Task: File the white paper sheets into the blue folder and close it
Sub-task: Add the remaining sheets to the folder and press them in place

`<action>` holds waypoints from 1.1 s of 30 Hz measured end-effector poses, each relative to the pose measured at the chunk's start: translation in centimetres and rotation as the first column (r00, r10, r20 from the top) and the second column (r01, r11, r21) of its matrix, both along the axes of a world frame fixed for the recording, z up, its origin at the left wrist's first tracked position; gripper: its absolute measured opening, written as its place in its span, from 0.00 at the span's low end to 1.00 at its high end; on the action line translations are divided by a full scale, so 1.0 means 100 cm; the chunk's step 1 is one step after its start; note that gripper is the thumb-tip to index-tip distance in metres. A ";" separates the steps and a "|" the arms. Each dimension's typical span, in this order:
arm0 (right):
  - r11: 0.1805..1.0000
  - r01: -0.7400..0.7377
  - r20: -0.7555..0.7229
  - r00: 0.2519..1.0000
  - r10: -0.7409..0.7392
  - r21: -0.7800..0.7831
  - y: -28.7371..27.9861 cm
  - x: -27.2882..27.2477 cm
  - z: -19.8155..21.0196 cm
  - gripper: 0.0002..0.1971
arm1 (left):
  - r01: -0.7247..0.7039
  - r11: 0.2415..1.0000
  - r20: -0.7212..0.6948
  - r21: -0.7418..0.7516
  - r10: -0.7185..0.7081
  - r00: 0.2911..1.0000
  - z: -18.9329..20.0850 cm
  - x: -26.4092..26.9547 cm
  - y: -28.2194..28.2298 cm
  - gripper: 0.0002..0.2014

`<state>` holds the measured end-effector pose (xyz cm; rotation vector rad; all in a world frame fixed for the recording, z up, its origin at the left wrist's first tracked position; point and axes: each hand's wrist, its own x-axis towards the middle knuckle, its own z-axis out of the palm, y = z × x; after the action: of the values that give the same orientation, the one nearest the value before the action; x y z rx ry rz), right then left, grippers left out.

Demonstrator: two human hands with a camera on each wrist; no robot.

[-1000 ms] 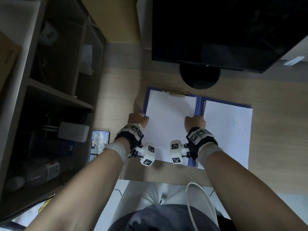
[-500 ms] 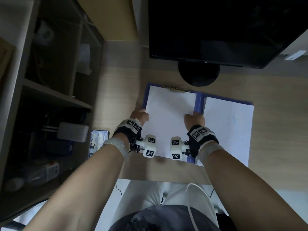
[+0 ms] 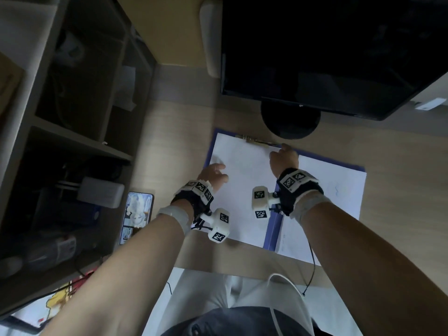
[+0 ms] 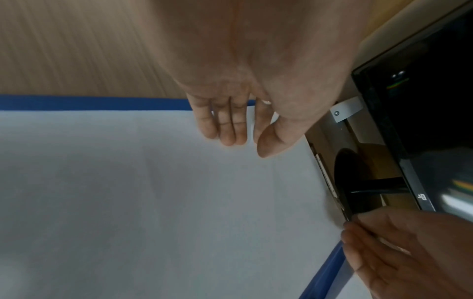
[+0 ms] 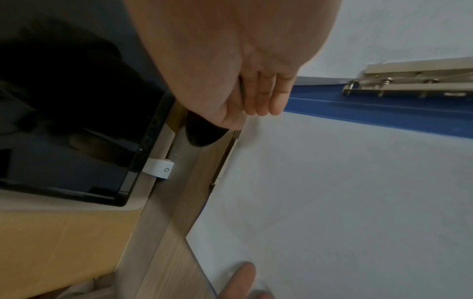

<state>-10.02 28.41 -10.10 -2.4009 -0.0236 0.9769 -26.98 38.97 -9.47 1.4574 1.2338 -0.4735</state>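
The blue folder (image 3: 272,229) lies open on the wooden desk. One white sheet (image 3: 244,190) covers its left half, its top edge under a metal clip (image 3: 257,141). A second white sheet (image 3: 334,202) lies on the right half. My left hand (image 3: 214,172) rests with relaxed fingers on the left sheet near its left edge, by the blue border (image 4: 89,103). My right hand (image 3: 283,157) sits at the sheet's top right corner, fingers loosely bent, touching the clip's right end (image 4: 343,214). In the right wrist view another metal clamp (image 5: 409,81) lies along the blue spine (image 5: 384,113).
A dark monitor (image 3: 315,44) on a round black base (image 3: 291,122) stands just behind the folder. A phone (image 3: 137,214) lies left of the folder, beside a shelf unit (image 3: 72,132) with a white adapter (image 3: 100,192). The desk's front edge (image 3: 242,260) runs close under the folder.
My right hand has moved from the middle of the sheet's right edge up to its top right corner at the clip. The left hand's fingers have spread forward onto the sheet.
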 end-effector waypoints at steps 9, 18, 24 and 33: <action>0.988 -0.126 0.025 0.991 0.129 -0.087 0.012 0.017 -0.003 0.22 | 0.044 0.999 0.012 0.013 -0.044 0.999 -0.004 0.004 -0.002 0.33; 0.921 -0.351 0.062 0.937 0.345 0.170 0.037 -0.007 -0.001 0.32 | 0.026 1.000 0.046 -0.013 -0.026 0.999 -0.010 0.001 0.003 0.32; 0.855 -0.518 0.153 0.845 0.512 0.001 0.044 -0.013 -0.005 0.40 | 0.051 0.998 0.068 -0.024 -0.049 0.996 -0.015 -0.002 0.006 0.32; 0.825 -0.565 0.157 0.813 0.561 -0.021 0.039 -0.029 -0.008 0.41 | 0.061 0.995 0.078 -0.074 -0.055 0.995 -0.018 -0.003 0.011 0.33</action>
<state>-12.93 32.34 -10.91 -2.4854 -0.8504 1.0151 -27.25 40.04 -11.24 1.4362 1.1042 -0.4953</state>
